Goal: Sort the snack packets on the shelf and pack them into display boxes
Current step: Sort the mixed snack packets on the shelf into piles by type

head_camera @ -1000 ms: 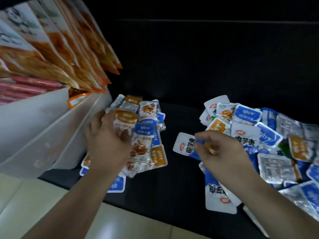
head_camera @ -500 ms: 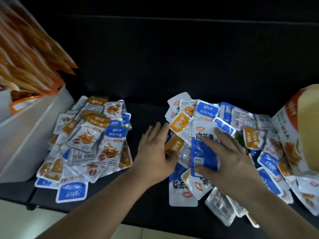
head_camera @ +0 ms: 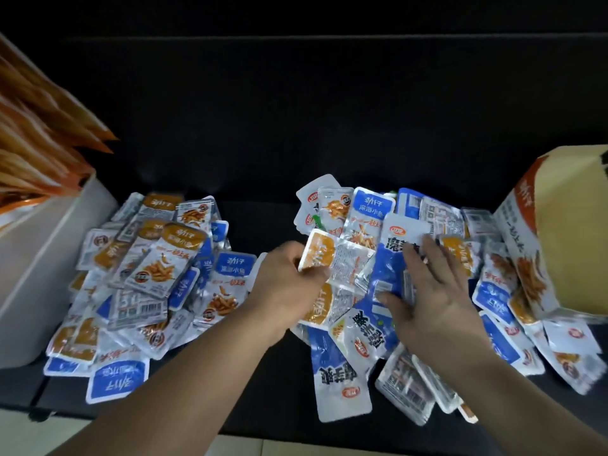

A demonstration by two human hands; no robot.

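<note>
Two heaps of small snack packets lie on a black shelf (head_camera: pixel 269 383). The left heap (head_camera: pixel 154 284) holds orange and blue fish-snack packets. The right heap (head_camera: pixel 411 264) mixes blue, orange and silver packets. My left hand (head_camera: pixel 289 287) pinches an orange-and-silver packet (head_camera: pixel 332 258) at the right heap's left edge. My right hand (head_camera: pixel 431 297) lies with fingers spread flat on a tall blue-and-white packet (head_camera: pixel 391 258) in the middle of that heap.
A cardboard display box (head_camera: pixel 556 238) with orange print stands at the right, against the heap. A white bin (head_camera: pixel 39 258) with large orange bags (head_camera: pixel 36 149) stands at the left. A pale floor shows below the shelf's front edge.
My left hand has closed its fingers on the orange-and-silver packet, which it only touched half a second ago. My right hand stays spread on the blue packet. The view has shifted slightly right.
</note>
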